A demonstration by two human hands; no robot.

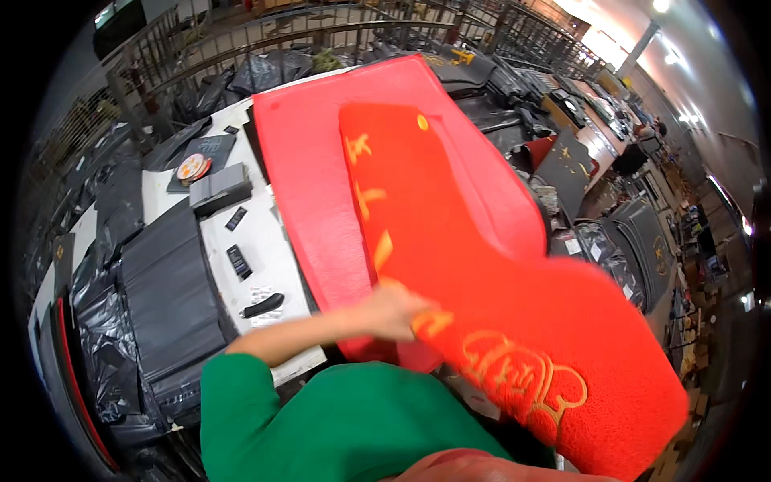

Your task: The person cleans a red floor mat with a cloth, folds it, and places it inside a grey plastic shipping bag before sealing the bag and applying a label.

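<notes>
A red looped floor mat (490, 265) with yellow embroidered figures stretches across the middle and down to the lower right. My left hand (393, 312) is closed on its near left edge, blurred by motion. The mat's near right part bends down toward my body, over the table's edge. Under it lies a pinkish-red sheet (301, 177) with a smooth face, perhaps another mat turned backing-up. My right hand does not show; the mat covers the area at the lower right.
On the white table (265, 233) at left lie a black-handled cutter (263, 305), small black packets (238, 262), a grey box (220, 189) and a tape roll (193, 167). Black-wrapped stacks (165, 281) stand farther left. Dark folded mats (634, 249) lie right; metal railings (321, 36) run behind.
</notes>
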